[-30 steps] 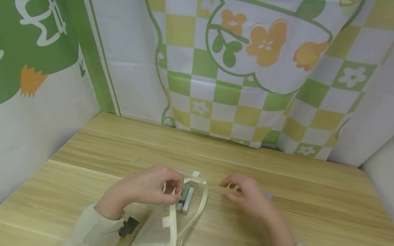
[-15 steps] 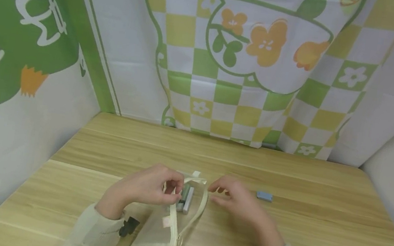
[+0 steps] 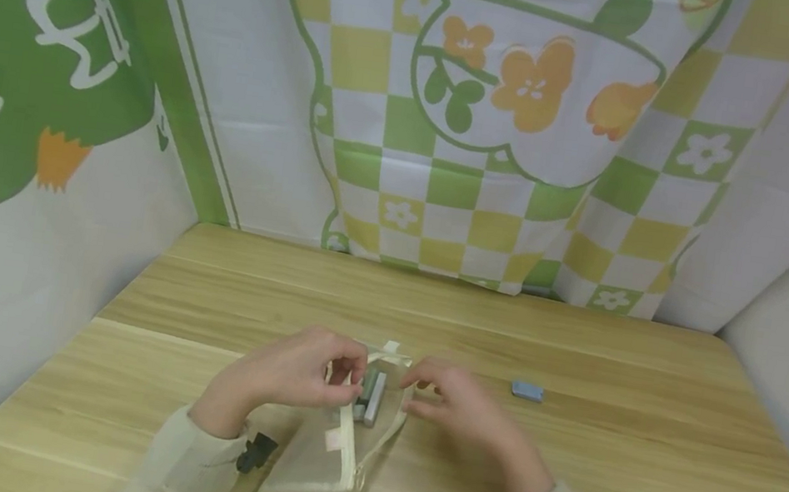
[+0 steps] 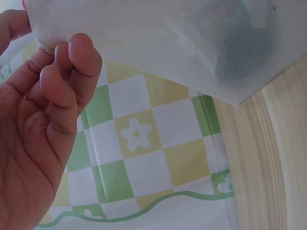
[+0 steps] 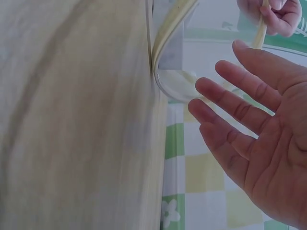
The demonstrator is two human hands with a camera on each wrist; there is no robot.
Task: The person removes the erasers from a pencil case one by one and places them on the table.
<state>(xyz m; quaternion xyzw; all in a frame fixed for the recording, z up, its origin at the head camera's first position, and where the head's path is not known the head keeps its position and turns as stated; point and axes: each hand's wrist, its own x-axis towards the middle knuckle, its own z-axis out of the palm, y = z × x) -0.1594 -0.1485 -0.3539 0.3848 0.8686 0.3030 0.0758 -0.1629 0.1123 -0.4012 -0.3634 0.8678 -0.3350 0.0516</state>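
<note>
A translucent mesh pouch (image 3: 322, 459) with a cream zipper rim lies open on the wooden table (image 3: 634, 481), mouth facing away from me. My left hand (image 3: 346, 374) pinches the left side of the rim and holds it up. In the left wrist view that hand (image 4: 45, 45) grips the mesh (image 4: 168, 43), with a dark shape inside. Grey-blue sticks (image 3: 370, 398) lie in the pouch's mouth. My right hand (image 3: 416, 388) hovers at the rim's right side, and the right wrist view shows it (image 5: 249, 115) with straight fingers holding nothing. A small blue block (image 3: 527, 391) lies to its right.
Cloth walls printed with green and yellow checks and flowers (image 3: 502, 127) enclose the table at the back and on both sides. The table's left edge (image 3: 26, 388) meets the left cloth wall.
My right hand has moved left from over the small blue block to the pouch's right rim, uncovering the block. The left hand and the pouch have stayed put.
</note>
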